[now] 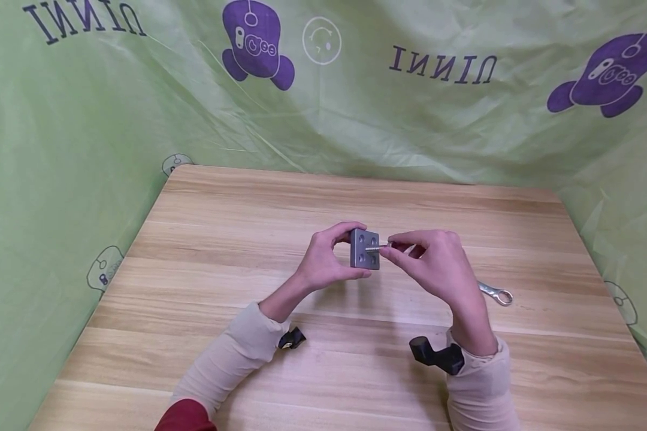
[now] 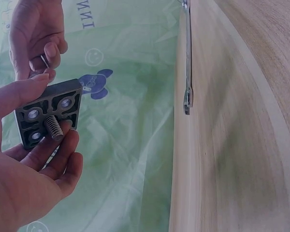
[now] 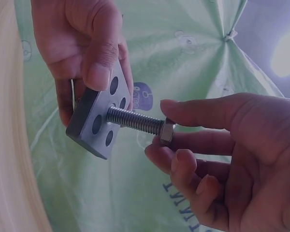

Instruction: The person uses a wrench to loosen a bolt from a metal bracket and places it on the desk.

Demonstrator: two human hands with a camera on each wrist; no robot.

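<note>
My left hand [image 1: 323, 257] grips a square grey plate [image 1: 358, 254] by its edges, thumb on one side and fingers on the other. The plate has round holes around its middle, and its other face is ribbed in the left wrist view. Through the centre runs a threaded hex bolt [image 3: 137, 122]; its tip sticks out of the ribbed face. With thumb and fingertips my right hand [image 1: 437, 260] pinches the bolt's hex head [image 3: 167, 131], leaving a long stretch of thread between head and plate. Both hands are above the table.
A metal wrench [image 1: 497, 294] lies on the wooden table [image 1: 221, 239], partly hidden behind my right wrist. Black mounts [image 1: 437, 355] are strapped at both wrists. Green printed cloth [image 1: 356, 120] hangs around the table's back and sides.
</note>
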